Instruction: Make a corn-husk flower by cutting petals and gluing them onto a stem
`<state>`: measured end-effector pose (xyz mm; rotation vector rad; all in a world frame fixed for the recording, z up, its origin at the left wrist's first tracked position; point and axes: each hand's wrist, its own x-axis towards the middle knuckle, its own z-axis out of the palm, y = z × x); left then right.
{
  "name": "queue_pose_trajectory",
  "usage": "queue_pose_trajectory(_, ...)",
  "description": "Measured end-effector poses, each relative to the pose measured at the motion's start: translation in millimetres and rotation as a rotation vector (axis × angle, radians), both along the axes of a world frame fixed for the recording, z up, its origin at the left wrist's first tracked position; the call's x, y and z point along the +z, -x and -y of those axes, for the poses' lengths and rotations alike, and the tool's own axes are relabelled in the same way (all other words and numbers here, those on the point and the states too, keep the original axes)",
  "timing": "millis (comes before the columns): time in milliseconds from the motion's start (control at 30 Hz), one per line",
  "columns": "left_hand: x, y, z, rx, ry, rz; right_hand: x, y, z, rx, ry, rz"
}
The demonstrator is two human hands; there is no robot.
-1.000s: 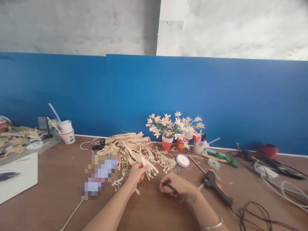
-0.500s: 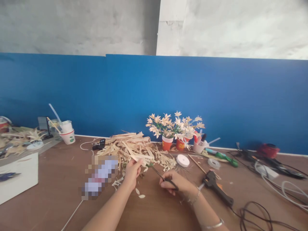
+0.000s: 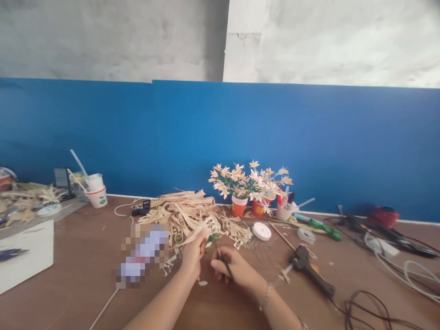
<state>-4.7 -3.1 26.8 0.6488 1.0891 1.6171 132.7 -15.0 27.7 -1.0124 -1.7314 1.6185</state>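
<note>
My left hand (image 3: pixel 193 253) is closed in a pinch on a pale, dried husk strip (image 3: pixel 194 234) in front of the husk pile. My right hand (image 3: pixel 231 266), closer to me and to the right, is closed round black-handled scissors (image 3: pixel 226 263). Their blades point up and away, close to the left fingertips; whether they touch the strip I cannot tell. A small green piece (image 3: pixel 213 237) shows by the scissor tip. Behind both hands spreads a heap of dried husk strips (image 3: pixel 185 206). A small pale cut scrap (image 3: pixel 203 283) lies on the brown table between my forearms.
Pale flowers (image 3: pixel 237 176) stand in orange cups at the back. A white ribbon roll (image 3: pixel 261 231), a tape roll (image 3: pixel 305 235), and a glue gun (image 3: pixel 309 270) with its looping cable lie right. Left are a white board (image 3: pixel 30 261) and a cup (image 3: pixel 97 197).
My right hand with the scissors has moved left, close to my left hand, and the blades have turned more upright. The left hand has shifted slightly, still pinching the husk strip.
</note>
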Motion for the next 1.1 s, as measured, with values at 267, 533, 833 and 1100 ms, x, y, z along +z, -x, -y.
queue_pose_trajectory(267, 1.7, -9.7, 8.0, -0.056, 0.029, 0.009, -11.7, 13.5, 2.0, -0.175, -0.138, 0.003)
queue_pose_trajectory(533, 0.6, -7.8, 7.2, -0.077, 0.006, 0.014, -10.1, 12.5, 0.1, -0.231, -0.259, 0.057)
queue_pose_trajectory(833, 2.7, -5.2, 5.9, -0.096, 0.002, 0.059, -5.5, 10.2, 0.0, -0.268, -0.362, 0.134)
queue_pose_trajectory(1100, 4.4, -6.4, 7.3, -0.082, -0.001, 0.107, -15.5, 13.9, -0.7, -0.184, -0.176, -0.050)
